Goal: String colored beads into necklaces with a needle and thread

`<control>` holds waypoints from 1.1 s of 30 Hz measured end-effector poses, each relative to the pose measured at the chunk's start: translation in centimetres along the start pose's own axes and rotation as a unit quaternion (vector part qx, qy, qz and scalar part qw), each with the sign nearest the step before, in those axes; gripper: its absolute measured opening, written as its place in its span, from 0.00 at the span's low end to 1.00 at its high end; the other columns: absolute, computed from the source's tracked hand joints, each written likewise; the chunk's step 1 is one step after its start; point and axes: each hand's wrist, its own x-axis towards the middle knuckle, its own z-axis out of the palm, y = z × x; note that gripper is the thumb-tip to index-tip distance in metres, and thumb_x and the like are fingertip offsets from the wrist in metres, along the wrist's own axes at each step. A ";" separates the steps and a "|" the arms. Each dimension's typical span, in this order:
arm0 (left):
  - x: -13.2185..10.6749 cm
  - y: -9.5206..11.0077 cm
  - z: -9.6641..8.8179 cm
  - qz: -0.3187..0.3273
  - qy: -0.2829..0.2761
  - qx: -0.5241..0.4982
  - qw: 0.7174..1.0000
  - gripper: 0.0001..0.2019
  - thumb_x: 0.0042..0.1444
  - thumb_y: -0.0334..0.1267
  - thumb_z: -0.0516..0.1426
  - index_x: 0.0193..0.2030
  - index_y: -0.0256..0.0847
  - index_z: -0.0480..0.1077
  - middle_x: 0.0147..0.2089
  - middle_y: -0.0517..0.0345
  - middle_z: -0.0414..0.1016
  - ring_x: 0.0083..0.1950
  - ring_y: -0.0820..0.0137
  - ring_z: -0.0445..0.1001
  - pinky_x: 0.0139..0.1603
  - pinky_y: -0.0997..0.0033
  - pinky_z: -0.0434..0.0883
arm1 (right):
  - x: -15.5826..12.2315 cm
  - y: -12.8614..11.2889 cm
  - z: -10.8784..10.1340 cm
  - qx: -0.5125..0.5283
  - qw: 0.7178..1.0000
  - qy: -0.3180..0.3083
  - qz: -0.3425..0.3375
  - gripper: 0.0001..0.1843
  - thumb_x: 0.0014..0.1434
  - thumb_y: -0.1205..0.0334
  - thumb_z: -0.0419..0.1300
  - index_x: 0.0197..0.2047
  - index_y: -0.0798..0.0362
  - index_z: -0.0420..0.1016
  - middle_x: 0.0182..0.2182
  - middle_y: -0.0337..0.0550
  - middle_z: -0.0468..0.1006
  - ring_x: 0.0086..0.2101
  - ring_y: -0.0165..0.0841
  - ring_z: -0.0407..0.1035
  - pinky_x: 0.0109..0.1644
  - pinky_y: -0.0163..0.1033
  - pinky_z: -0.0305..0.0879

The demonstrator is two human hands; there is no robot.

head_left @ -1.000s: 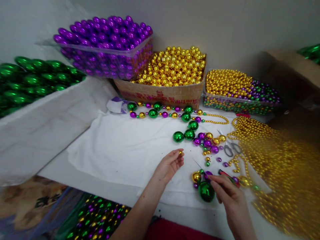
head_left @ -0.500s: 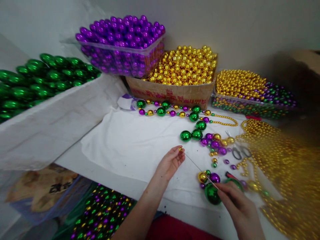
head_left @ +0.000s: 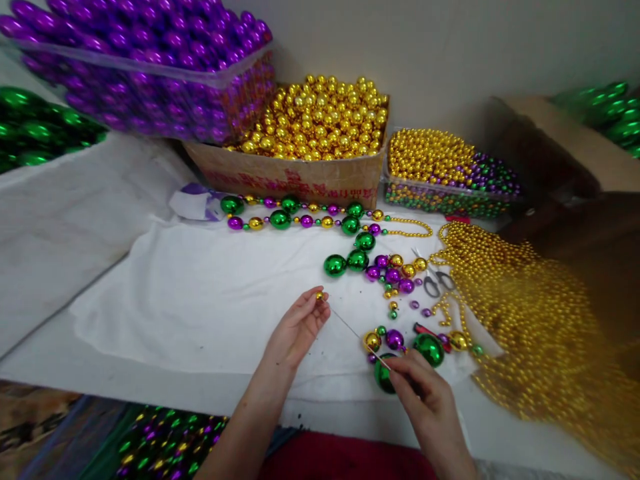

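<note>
My left hand [head_left: 299,328] pinches a small gold bead [head_left: 319,295] over the white cloth [head_left: 210,300]. A thin needle or wire [head_left: 353,331] runs from that bead down to my right hand [head_left: 420,393], whose fingers are closed on its lower end. Under my right hand lies a large green ball [head_left: 384,375]. Close by are a gold ball [head_left: 372,341], a purple ball [head_left: 395,339] and another green ball [head_left: 429,349]. A strung strand of green, gold and purple balls [head_left: 300,217] lies across the far part of the cloth.
A cardboard box of gold balls [head_left: 310,127] and a clear tub of purple balls [head_left: 145,67] stand at the back. A tray of small mixed beads [head_left: 445,170] sits right of them. A heap of gold bead strands [head_left: 530,313] and scissors [head_left: 437,283] lie at right. Green balls [head_left: 35,127] fill the left.
The needle now spans from the gold bead in my left hand to my right hand. The camera view shifted, first to the left and then back right and down.
</note>
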 end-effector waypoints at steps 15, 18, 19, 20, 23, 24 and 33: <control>-1.5 0.1 -0.7 -0.003 -0.011 0.008 1.000 0.08 0.54 0.26 0.59 0.41 0.33 0.73 0.37 0.53 0.76 0.34 0.75 0.75 0.37 0.77 0.75 | -2.6 0.6 1.8 0.049 0.999 0.022 -0.005 0.09 0.60 0.59 0.58 0.42 0.48 0.79 0.28 0.39 0.69 0.31 0.32 0.66 0.33 0.33 0.60; -1.5 0.0 -0.8 -0.008 -0.022 0.003 1.000 0.08 0.53 0.27 0.60 0.42 0.33 0.73 0.37 0.53 0.76 0.34 0.75 0.75 0.38 0.76 0.75 | -2.6 0.8 1.7 0.038 0.999 0.023 -0.011 0.10 0.59 0.58 0.59 0.41 0.47 0.79 0.26 0.38 0.69 0.29 0.32 0.66 0.31 0.34 0.59; -1.5 -0.1 -0.9 -0.007 -0.024 0.003 1.000 0.09 0.53 0.27 0.60 0.42 0.33 0.73 0.37 0.53 0.76 0.34 0.74 0.75 0.38 0.75 0.75 | -2.6 0.8 1.7 0.034 0.999 0.022 -0.014 0.10 0.59 0.57 0.59 0.41 0.47 0.80 0.26 0.39 0.69 0.28 0.32 0.66 0.30 0.34 0.59; -1.5 -0.1 -1.1 -0.005 -0.026 0.003 1.000 0.09 0.53 0.27 0.61 0.42 0.33 0.73 0.37 0.53 0.76 0.34 0.74 0.75 0.38 0.75 0.75 | -2.6 0.8 1.6 0.031 0.999 0.021 -0.016 0.10 0.58 0.57 0.59 0.41 0.47 0.80 0.26 0.39 0.69 0.28 0.33 0.66 0.30 0.34 0.59; -1.4 -0.1 -1.4 -0.002 -0.029 0.003 1.000 0.09 0.53 0.28 0.60 0.43 0.33 0.73 0.38 0.53 0.76 0.34 0.75 0.75 0.38 0.75 0.74 | -2.5 0.8 1.5 0.024 0.999 0.013 -0.022 0.10 0.58 0.57 0.59 0.41 0.47 0.80 0.26 0.39 0.70 0.28 0.32 0.67 0.31 0.34 0.60; -1.4 -0.1 -1.4 -0.002 -0.030 0.003 1.000 0.09 0.53 0.28 0.60 0.43 0.33 0.73 0.38 0.53 0.76 0.35 0.75 0.75 0.39 0.75 0.74 | -2.5 0.8 1.5 0.022 0.999 0.012 -0.022 0.10 0.58 0.57 0.59 0.41 0.47 0.80 0.26 0.39 0.70 0.28 0.32 0.67 0.31 0.34 0.60; -1.4 0.1 -1.4 0.008 -0.032 0.003 0.999 0.10 0.52 0.29 0.62 0.42 0.34 0.73 0.38 0.53 0.76 0.35 0.74 0.75 0.39 0.75 0.74 | -2.5 1.0 1.4 0.009 1.000 0.008 -0.011 0.10 0.59 0.56 0.58 0.39 0.48 0.80 0.26 0.40 0.70 0.29 0.33 0.67 0.30 0.33 0.60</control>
